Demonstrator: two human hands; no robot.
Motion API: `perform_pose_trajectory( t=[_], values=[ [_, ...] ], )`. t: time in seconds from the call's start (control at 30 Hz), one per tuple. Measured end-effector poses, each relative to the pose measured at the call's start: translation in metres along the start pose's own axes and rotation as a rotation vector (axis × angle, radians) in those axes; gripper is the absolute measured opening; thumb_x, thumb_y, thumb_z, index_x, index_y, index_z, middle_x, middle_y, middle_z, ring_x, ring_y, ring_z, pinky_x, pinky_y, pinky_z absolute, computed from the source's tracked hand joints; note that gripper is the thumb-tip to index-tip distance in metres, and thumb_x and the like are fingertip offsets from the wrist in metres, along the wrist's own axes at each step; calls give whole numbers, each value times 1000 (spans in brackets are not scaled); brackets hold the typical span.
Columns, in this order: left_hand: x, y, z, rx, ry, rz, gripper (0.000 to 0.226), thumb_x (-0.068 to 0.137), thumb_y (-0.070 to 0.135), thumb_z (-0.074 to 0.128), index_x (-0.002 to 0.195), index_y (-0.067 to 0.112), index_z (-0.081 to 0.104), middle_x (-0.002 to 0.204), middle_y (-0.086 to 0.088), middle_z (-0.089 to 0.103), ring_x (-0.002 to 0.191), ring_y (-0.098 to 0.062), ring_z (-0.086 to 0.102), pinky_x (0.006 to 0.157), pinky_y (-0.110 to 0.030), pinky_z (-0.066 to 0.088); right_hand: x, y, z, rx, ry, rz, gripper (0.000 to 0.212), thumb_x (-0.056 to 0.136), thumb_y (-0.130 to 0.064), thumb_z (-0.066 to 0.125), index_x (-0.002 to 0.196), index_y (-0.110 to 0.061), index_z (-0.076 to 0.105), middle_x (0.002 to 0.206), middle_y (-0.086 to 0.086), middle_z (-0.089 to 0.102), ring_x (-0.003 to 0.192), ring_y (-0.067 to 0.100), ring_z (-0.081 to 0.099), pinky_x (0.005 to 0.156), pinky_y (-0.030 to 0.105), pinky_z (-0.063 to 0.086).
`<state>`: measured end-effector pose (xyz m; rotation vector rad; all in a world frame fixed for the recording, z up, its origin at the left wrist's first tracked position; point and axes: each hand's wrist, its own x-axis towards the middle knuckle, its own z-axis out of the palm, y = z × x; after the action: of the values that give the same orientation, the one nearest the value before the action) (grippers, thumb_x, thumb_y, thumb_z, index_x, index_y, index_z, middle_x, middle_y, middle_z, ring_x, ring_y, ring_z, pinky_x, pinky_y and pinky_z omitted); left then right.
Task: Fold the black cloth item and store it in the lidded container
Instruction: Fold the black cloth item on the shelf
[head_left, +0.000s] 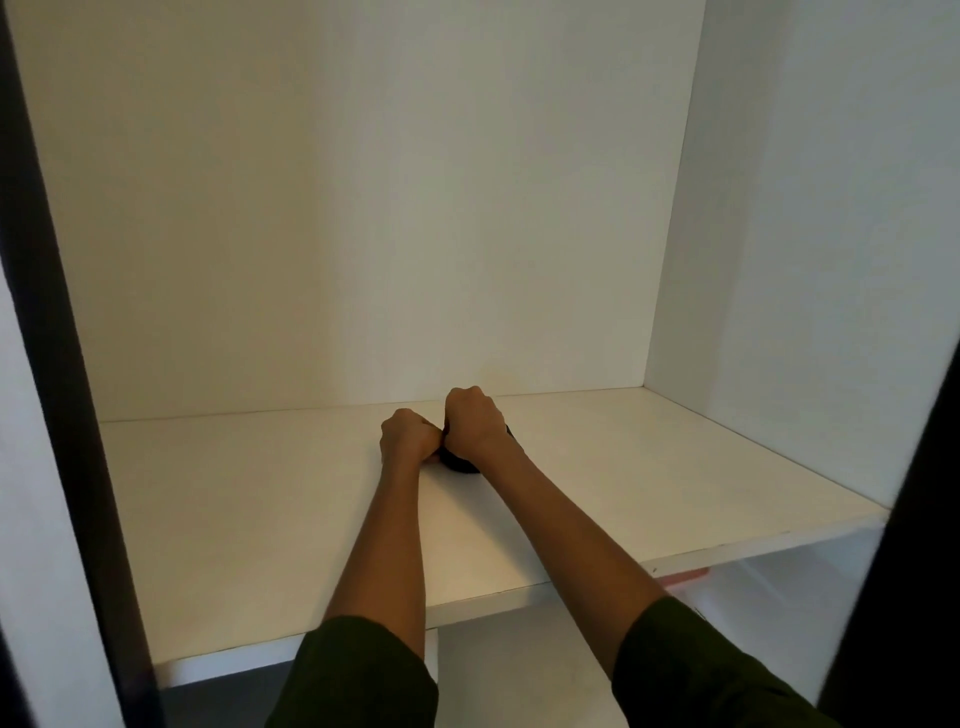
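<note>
With left hand (410, 436) and right hand (475, 421) curled knuckle to knuckle on the black cloth (460, 466), held it bunched small on the white shelf (260, 519) toward the back; likely risked losing the fold on lift through any slack in either grip

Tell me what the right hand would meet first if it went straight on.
Likely the cabinet's white back wall, close behind the right hand; nothing shows between them, though depth is unclear.
</note>
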<state>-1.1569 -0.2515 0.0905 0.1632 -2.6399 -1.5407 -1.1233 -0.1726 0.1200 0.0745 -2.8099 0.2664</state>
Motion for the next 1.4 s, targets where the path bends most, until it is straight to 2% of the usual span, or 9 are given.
perform_pose_trajectory(
  t=[0.17, 0.3, 0.5, 0.7, 0.87, 1.0, 1.13, 1.27, 1.4],
  values=[
    [-2, 3, -3, -142, 31, -40, 8, 75, 9, 56, 70, 4, 57, 80, -12, 68, 80, -33, 69, 82, -37, 58, 7, 4, 3, 55, -66, 17, 35, 81, -12, 63, 56, -6, 39, 59, 5, 44, 54, 18, 44, 44, 21, 30],
    [-8, 7, -3, -194, 44, -13, 14, 77, 15, 64, 75, 1, 61, 68, -7, 64, 61, -29, 66, 71, -33, 58, 5, 11, -2, 153, -58, 59, 40, 84, -11, 57, 51, -9, 34, 52, 3, 38, 47, 13, 35, 42, 20, 27],
    [-11, 8, -5, -71, 36, 4, 33, 72, 22, 75, 58, 7, 49, 54, -4, 57, 42, -11, 52, 43, -20, 40, 5, 31, -3, 552, -79, 149, 22, 81, -5, 67, 100, 5, 62, 96, 22, 67, 90, 33, 68, 84, 44, 58],
    [-12, 11, -10, -24, 32, -29, 32, 71, 22, 78, 60, 8, 51, 52, -2, 55, 31, -5, 48, 41, -19, 32, -5, 53, -1, 716, 68, 158, 35, 63, -5, 83, 88, -11, 59, 89, 8, 66, 82, 18, 62, 69, 22, 49],
    [-8, 12, -12, -212, 4, -62, 19, 72, 8, 76, 66, 5, 58, 60, -8, 63, 46, -15, 63, 62, -29, 58, -3, 69, -2, 451, 158, 185, 38, 73, -18, 79, 105, -4, 64, 114, 11, 64, 105, 23, 61, 78, 20, 40],
    [-10, 14, -11, -364, -123, -122, 13, 78, -1, 67, 70, 1, 56, 64, -11, 62, 25, -6, 53, 31, -13, 38, -5, 74, 5, 324, 10, 167, 32, 91, -24, 58, 116, -5, 65, 118, 13, 66, 109, 26, 61, 80, 24, 43],
    [-10, 11, -10, -329, -191, -168, 17, 81, -3, 61, 67, 2, 53, 33, -3, 57, 23, -5, 51, 32, -11, 33, -4, 69, 13, 220, -66, 151, 30, 95, -14, 41, 111, 1, 62, 114, 20, 64, 97, 31, 60, 72, 28, 40],
    [-11, 13, -6, -187, -113, -73, 12, 80, -3, 64, 88, 5, 58, 51, -3, 62, 44, -15, 56, 44, -22, 35, -5, 68, 18, 73, -131, 142, 33, 91, -8, 34, 117, -2, 55, 120, 17, 60, 112, 32, 53, 108, 43, 30],
    [-15, 10, -1, -23, -56, 24, 34, 79, 3, 66, 112, 13, 64, 65, -1, 61, 51, -15, 61, 57, -25, 49, -8, 70, 16, -12, -210, 138, 39, 93, -12, 29, 126, -5, 48, 130, 15, 52, 126, 29, 43, 116, 56, 7]
  ],
)
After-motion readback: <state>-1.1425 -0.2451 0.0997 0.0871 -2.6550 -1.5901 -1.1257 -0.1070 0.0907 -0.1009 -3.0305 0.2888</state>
